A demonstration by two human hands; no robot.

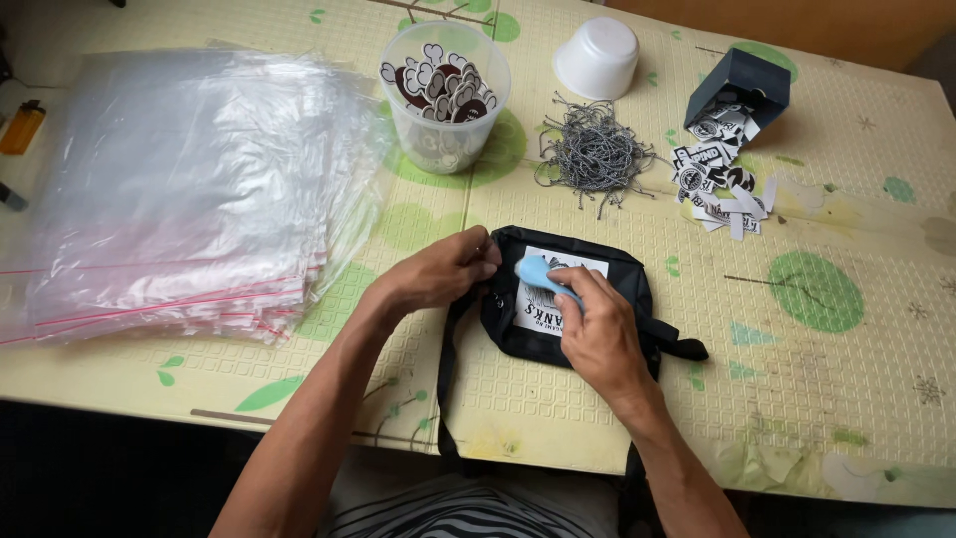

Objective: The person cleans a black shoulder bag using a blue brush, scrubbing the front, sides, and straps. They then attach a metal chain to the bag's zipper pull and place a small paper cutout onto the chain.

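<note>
- The work lies on a pale yellow embossed foam mat (558, 418) printed with green leaves and dots, which covers the table; a dark floor shows along the near edge.
- The right hand (597, 334) is clenched around a small light-blue plastic tool (543, 276), its tip pressing on the white printed label of a small black fabric pouch bag (568, 299) at mid-mat, just near of centre.
- The left hand (438, 271) pinches the bag's left upper corner, fingers closed on the fabric or its zip end; which of the two I cannot tell.
- Risk, as I judge it: the bag is soft and held at one corner only, so a hard push of the tool could slide or bunch it, and the tip might skid off the label.
- The bag's black webbing strap (445, 389) hangs off the near edge; a snag on it could drag the bag.
- Far of the bag, a heap of grey strings (595, 151) lies close enough for a sweeping wrist to scatter.
- Far left of that, a clear plastic tub (445, 100) of brown-and-white stickers; beside it on the right, an upturned white plastic cup (597, 58).
- Far right, a tipped black box (737, 88) spills black-and-white paper tags (719, 179).
- Left, a thick stack of clear zip bags (189, 189) with red seals; beyond it an orange lighter (22, 127).
- Nothing stands between the hands and the bag.
</note>
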